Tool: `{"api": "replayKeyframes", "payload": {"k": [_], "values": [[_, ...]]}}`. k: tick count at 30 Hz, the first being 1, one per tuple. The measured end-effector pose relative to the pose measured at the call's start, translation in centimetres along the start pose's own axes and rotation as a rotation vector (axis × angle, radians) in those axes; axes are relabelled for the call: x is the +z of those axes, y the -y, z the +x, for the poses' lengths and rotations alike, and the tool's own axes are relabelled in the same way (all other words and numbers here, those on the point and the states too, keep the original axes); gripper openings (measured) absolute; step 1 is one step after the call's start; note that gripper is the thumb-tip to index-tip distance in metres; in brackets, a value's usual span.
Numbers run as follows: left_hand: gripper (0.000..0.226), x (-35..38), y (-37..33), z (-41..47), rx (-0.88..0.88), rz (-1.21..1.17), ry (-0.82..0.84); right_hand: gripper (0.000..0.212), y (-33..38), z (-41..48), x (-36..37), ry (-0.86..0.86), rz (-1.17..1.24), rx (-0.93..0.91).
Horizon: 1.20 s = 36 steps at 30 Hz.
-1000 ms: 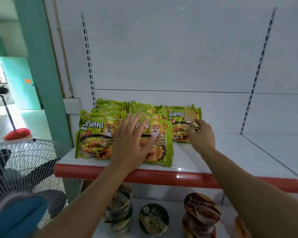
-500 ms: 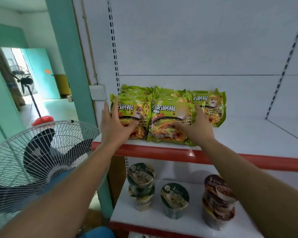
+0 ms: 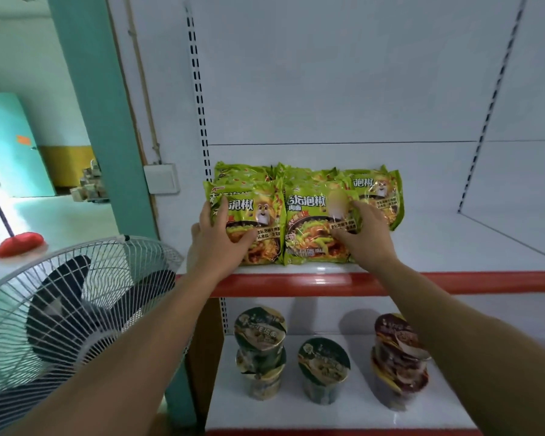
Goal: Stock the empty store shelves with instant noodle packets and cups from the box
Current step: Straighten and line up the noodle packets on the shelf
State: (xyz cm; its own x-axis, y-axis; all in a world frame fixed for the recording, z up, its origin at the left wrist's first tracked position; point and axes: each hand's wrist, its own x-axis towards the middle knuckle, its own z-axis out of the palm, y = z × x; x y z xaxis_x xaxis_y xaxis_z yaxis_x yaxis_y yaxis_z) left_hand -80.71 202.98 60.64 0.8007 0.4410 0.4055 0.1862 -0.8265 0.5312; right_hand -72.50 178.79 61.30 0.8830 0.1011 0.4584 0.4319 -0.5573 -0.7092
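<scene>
Several green instant noodle packets stand in rows at the left end of the white shelf [image 3: 453, 247] with a red front edge. My left hand [image 3: 217, 240] lies on the front left packet [image 3: 265, 215], fingers along its left edge and thumb spread across its face. My right hand [image 3: 367, 237] presses with straight fingers on the right side of the front middle packet [image 3: 309, 247]. Another packet [image 3: 381, 196] stands behind to the right. The box is out of view.
On the lower shelf stand a stack of green noodle cups [image 3: 260, 338], a single green cup [image 3: 323, 363] and a stack of brown cups [image 3: 397, 344]. A floor fan [image 3: 60, 325] is close on the left beside a teal pillar [image 3: 101, 105]. The shelf to the right is bare.
My left hand moved from the middle packet to the front left packet. My right hand came from the rear right packet onto the front middle one. The front packets now stand side by side.
</scene>
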Motion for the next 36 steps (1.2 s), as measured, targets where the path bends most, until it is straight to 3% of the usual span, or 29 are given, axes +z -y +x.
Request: {"api": "replayKeyframes", "payload": {"k": [6,11,17,21,25,28,33,36], "values": [[0.092,0.1,0.3,-0.2,-0.010,-0.023,-0.005,0.075,0.7,0.0,-0.4,0.022,-0.063,0.026],[0.092,-0.1,-0.1,-0.5,0.050,-0.062,-0.131,0.070,0.7,-0.1,-1.0,0.019,-0.073,0.064],[0.051,0.0,-1.1,-1.7,0.360,-0.028,-0.356,0.059,1.1,-0.7,-1.8,0.000,-0.068,0.077],[0.039,0.3,-2.3,-2.6,0.437,-0.008,-0.254,0.047,1.4,-1.1,-1.7,0.030,-0.093,0.070],[0.052,0.7,-2.3,-2.9,0.418,0.116,-0.122,0.066,1.7,-1.6,-1.4,0.126,-0.173,0.074],[0.052,0.6,-2.5,-3.0,0.422,0.122,-0.114,0.066,2.0,-1.8,-1.3,0.118,-0.197,0.066],[0.041,0.0,-3.3,-3.6,0.463,0.020,-0.165,0.054,2.6,-1.4,-2.0,0.079,-0.174,0.077],[0.037,-0.4,-4.7,-4.4,0.420,-0.151,-0.086,0.051,3.1,-1.0,-2.2,0.054,-0.168,0.083]]}}
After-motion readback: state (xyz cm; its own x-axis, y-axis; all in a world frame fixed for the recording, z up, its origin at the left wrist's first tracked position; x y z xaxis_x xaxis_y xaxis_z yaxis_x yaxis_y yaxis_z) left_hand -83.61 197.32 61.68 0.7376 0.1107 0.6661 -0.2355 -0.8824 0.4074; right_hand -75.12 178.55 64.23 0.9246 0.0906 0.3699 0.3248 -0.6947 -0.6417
